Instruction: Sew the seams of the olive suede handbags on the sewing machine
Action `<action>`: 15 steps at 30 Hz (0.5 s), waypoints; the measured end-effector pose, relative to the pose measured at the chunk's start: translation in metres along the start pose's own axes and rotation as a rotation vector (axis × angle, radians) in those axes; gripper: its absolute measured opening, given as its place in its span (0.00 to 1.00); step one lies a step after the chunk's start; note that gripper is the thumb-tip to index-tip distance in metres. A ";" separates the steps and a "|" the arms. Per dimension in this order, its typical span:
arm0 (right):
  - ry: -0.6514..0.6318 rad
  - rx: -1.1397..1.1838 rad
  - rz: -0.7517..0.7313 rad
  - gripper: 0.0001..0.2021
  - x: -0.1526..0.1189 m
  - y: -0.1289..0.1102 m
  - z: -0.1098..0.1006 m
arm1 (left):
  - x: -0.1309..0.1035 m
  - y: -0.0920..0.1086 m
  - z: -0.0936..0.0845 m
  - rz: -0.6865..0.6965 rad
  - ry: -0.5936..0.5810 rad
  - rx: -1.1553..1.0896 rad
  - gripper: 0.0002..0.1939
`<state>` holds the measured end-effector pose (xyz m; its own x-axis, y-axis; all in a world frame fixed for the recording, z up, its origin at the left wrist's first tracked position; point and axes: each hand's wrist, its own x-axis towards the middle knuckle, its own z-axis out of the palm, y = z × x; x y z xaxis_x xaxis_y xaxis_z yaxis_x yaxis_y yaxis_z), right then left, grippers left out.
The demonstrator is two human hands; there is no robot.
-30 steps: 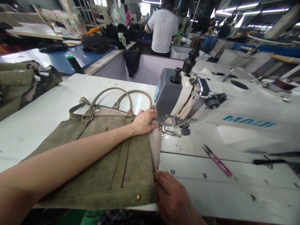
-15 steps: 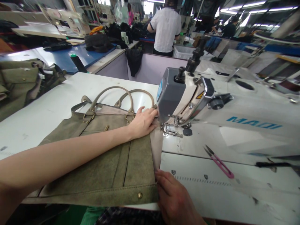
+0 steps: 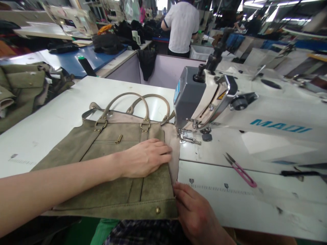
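Left hand [image 3: 145, 158]: I press it flat, open, on the olive bag [image 3: 114, 177].
Right hand [image 3: 196, 214]: I pinch the bag's edge (6 o'clock).
Surface: white table [image 3: 51, 115], sewing machine [image 3: 204, 98] at 1 o'clock.
Room: workshop.

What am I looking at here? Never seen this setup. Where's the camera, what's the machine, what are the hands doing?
The camera sits on the worker's head and looks forward and down, so both arms in view are that person's own. The big white and grey machine is an industrial sewing machine on a white table. An olive-green bag with two loop handles lies flat on the table, its right edge beside the machine's presser foot. The left hand presses flat on the bag; the right hand rests at the bag's near right corner. Neither hand grips anything that I can see. Pink thread snips lie to the right. A person in a white shirt stands further back.
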<state>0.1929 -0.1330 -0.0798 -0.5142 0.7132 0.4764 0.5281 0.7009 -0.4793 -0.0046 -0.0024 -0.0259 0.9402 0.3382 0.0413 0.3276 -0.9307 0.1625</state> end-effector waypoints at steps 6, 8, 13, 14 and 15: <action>-0.011 -0.035 0.013 0.19 0.014 0.012 -0.011 | 0.008 -0.016 0.000 0.001 -0.003 -0.045 0.19; 0.011 -0.050 0.006 0.18 0.019 0.018 -0.013 | 0.015 -0.025 -0.001 0.011 -0.011 -0.052 0.18; -0.010 -0.040 -0.055 0.16 0.031 0.038 -0.015 | 0.029 -0.049 0.001 -0.009 -0.018 -0.030 0.16; -0.021 -0.045 -0.049 0.16 0.036 0.040 -0.013 | 0.028 -0.054 0.002 -0.014 -0.016 -0.028 0.16; -0.026 -0.059 -0.042 0.16 0.041 0.042 -0.011 | 0.025 -0.058 0.002 -0.018 -0.009 -0.027 0.15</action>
<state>0.2017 -0.0744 -0.0727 -0.5538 0.6839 0.4750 0.5445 0.7290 -0.4148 0.0002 0.0603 -0.0360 0.9349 0.3536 0.0288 0.3422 -0.9203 0.1897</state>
